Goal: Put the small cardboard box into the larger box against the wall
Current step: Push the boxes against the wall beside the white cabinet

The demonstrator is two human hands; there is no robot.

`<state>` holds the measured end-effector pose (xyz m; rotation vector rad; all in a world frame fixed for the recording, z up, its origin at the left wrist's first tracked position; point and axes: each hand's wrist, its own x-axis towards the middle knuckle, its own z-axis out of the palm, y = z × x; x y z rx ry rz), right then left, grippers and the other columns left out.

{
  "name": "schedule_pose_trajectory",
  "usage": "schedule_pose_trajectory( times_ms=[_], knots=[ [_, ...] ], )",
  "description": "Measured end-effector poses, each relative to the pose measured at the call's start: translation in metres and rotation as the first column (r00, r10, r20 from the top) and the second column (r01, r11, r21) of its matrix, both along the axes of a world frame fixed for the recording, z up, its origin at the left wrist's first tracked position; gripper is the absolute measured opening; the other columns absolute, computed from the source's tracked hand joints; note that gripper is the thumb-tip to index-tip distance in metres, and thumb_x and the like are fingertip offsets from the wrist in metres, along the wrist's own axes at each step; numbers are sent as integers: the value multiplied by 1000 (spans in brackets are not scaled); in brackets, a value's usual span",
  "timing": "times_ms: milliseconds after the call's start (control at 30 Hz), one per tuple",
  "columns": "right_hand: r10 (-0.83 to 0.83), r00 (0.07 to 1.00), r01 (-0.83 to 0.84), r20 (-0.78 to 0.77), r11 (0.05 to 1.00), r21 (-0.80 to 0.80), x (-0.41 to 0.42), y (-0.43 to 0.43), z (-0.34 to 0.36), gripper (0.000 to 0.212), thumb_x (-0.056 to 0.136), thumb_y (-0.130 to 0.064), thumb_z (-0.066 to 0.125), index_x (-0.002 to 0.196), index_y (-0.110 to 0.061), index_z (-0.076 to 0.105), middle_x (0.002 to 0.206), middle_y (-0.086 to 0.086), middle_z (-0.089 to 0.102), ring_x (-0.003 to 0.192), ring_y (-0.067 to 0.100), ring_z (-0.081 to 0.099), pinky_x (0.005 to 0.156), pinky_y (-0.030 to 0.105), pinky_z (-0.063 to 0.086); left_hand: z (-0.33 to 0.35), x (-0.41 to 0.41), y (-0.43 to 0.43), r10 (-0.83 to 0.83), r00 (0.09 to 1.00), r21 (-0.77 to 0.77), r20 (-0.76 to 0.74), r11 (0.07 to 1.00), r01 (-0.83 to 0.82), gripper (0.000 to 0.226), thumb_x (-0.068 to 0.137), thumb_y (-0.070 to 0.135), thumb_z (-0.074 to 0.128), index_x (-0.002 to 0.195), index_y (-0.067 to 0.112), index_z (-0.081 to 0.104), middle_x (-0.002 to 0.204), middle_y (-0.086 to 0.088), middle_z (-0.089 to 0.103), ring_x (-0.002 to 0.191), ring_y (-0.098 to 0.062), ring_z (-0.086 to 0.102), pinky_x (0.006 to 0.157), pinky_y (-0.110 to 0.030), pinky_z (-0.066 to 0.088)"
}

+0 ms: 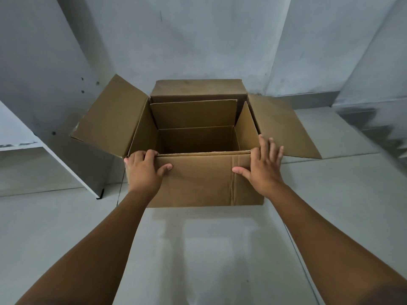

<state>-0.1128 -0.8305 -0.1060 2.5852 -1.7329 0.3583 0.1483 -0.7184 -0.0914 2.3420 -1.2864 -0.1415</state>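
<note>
Head view | open brown cardboard box (204, 179) on pale floor (209, 249), flaps spread (interior bare) | left hand (144, 170) grip curled over its near rim | right hand (262, 170) grip apart, flat on its right near corner

Two bare forearms, no sleeves, left hand (144, 170) and right hand (263, 169) ringless.

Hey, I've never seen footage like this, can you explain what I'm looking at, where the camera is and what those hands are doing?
This is one picture from a camera worn on a person's head, looking forward and down. No machine here: two bare hands. The left hand curls its fingers over the near rim of an open cardboard box on the floor. The right hand lies flat at the box's near right corner. The inside that shows looks empty. Behind it stands a second box against the wall.
</note>
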Motion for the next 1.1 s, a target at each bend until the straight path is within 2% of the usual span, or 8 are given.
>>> schedule_pose_trajectory(
  times_ms=[433, 600, 700, 800, 867, 933, 1000, 1100],
  knots=[
    [193, 980, -195, 51, 980, 43, 115, -86, 3, 67, 77, -65, 49, 117, -11, 48, 159, 13, 6, 145, 39, 0, 115, 58, -2, 7, 91, -44, 179, 983, 41, -47, 983, -177, 46, 87, 42, 59, 126, 17, 53, 133, -9, 51, 131, -31, 35, 118, -54, 21],
    [187, 980, -188, 72, 982, 6, 142, -86, -5, 66, 77, -65, 51, 111, -8, 51, 157, 17, 13, 144, 42, 5, 114, 61, 1, 9, 123, -50, 160, 985, 60, -57, 986, -156, 45, 88, 42, 59, 126, 18, 52, 134, -8, 49, 131, -30, 33, 117, -53, 23],
    [193, 978, -193, 84, 981, -13, 148, -82, -6, 67, 76, -65, 52, 111, -8, 52, 157, 17, 15, 144, 42, 7, 114, 61, 2, 6, 128, -44, 131, 984, -33, -121, 990, -135, 47, 86, 37, 63, 128, 20, 53, 143, -7, 41, 139, -28, 24, 118, -52, 23],
    [204, 976, -205, 81, 979, -1, 143, -82, -1, 73, 74, -71, 49, 117, -12, 51, 157, 14, 15, 144, 40, 7, 114, 60, 4, 8, 122, -34, 205, 966, -257, -154, 936, -240, 53, 84, 31, 68, 132, 21, 50, 152, -4, 25, 145, -28, 13, 118, -50, 22],
    [214, 973, -215, 86, 977, 4, 138, -84, 6, 81, 69, -77, 47, 126, -20, 47, 156, 15, 17, 143, 38, 10, 116, 59, 9, 14, 120, -34, 357, 896, -358, -264, 827, -435, 57, 84, 29, 69, 134, 20, 44, 154, -7, 16, 146, -28, 10, 118, -47, 23],
    [223, 973, -227, 62, 972, 56, 136, -87, 12, 83, 67, -79, 46, 133, -28, 41, 158, 13, 8, 144, 38, 1, 116, 58, 2, 20, 128, -38, 408, 779, -365, -475, 714, -597, 58, 85, 27, 69, 136, 22, 41, 155, -11, 15, 143, -28, 21, 118, -44, 26],
    [235, 971, -237, 33, 965, 112, 136, -89, 14, 79, 70, -77, 44, 131, -28, 42, 160, 12, -1, 144, 37, -10, 114, 57, -8, 22, 140, -43, 343, 714, -345, -611, 696, -630, 61, 87, 28, 65, 141, 20, 37, 152, -12, 25, 132, -24, 39, 115, -42, 34],
    [248, 968, -251, 41, 961, 119, 138, -87, 13, 73, 73, -74, 45, 124, -22, 47, 160, 9, -2, 145, 37, -8, 117, 57, -3, 22, 148, -42, 292, 761, -382, -580, 727, -571, 59, 91, 26, 59, 144, 13, 36, 149, -10, 35, 133, -26, 43, 114, -41, 35]
  ],
)
